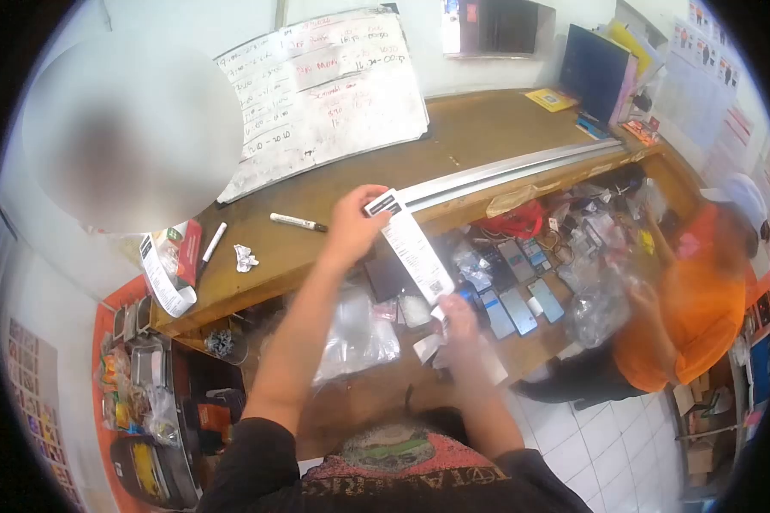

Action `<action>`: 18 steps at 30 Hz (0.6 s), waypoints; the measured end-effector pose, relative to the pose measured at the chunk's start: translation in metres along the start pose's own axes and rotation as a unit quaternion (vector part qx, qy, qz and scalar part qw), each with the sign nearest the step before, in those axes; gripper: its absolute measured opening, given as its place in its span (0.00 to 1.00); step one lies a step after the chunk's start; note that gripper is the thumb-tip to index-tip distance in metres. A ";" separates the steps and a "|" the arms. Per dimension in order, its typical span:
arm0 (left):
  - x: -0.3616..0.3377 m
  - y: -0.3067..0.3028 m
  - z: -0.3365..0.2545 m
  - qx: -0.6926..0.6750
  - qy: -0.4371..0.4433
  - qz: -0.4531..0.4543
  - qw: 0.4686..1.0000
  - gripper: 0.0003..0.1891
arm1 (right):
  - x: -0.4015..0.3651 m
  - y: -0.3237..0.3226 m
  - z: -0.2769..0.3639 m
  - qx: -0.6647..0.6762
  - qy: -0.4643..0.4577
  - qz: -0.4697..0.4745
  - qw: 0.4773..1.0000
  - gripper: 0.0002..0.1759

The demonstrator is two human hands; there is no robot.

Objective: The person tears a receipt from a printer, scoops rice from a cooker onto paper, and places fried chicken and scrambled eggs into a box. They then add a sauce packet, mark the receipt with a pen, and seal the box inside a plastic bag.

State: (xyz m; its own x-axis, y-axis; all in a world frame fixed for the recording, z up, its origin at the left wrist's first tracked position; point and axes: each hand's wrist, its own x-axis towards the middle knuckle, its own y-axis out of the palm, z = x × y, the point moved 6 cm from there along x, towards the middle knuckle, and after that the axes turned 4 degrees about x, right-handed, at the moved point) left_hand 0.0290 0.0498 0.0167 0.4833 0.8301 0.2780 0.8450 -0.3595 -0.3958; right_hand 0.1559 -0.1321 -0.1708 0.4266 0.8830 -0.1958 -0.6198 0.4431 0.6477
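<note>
"Where's the printed paper slip point(417, 256)?"
"Mid-frame, slanting above the cluttered desk point(338, 415). The left hand point(357, 224) pinches its upper end."
"And the right hand point(460, 321)?"
"At the lower end, blurred; I can't tell how its fingers close."
"What's crowding round?"
"Smartphones point(518, 310) right of centre, clear plastic bags point(357, 338) left of the right hand, a marker point(298, 222) under the whiteboard point(342, 103) upper left. A person in orange point(693, 325) fills the right side."
</note>
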 end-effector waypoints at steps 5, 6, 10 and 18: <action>-0.021 0.034 -0.026 0.345 0.195 -0.253 0.883 0.15 | 0.004 -0.012 -0.038 -0.026 0.013 -0.046 0.999 0.06; -0.023 0.038 -0.021 0.358 0.199 -0.230 0.883 0.15 | -0.005 -0.008 -0.039 0.005 0.014 -0.043 0.999 0.06; -0.027 0.048 -0.003 0.378 0.237 -0.174 0.878 0.12 | -0.014 -0.006 -0.036 -0.041 0.050 -0.022 0.998 0.07; -0.032 0.047 -0.016 0.460 0.169 -0.201 0.848 0.16 | -0.023 0.007 -0.051 -0.078 -0.004 0.008 0.997 0.17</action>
State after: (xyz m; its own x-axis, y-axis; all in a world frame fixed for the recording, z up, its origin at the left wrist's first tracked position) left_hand 0.0565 -0.0006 0.0029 0.3682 0.5805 0.7263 0.4964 0.5377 -0.6815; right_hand 0.1079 -0.1419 -0.1998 0.4201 0.8893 -0.1806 -0.7217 0.4481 0.5277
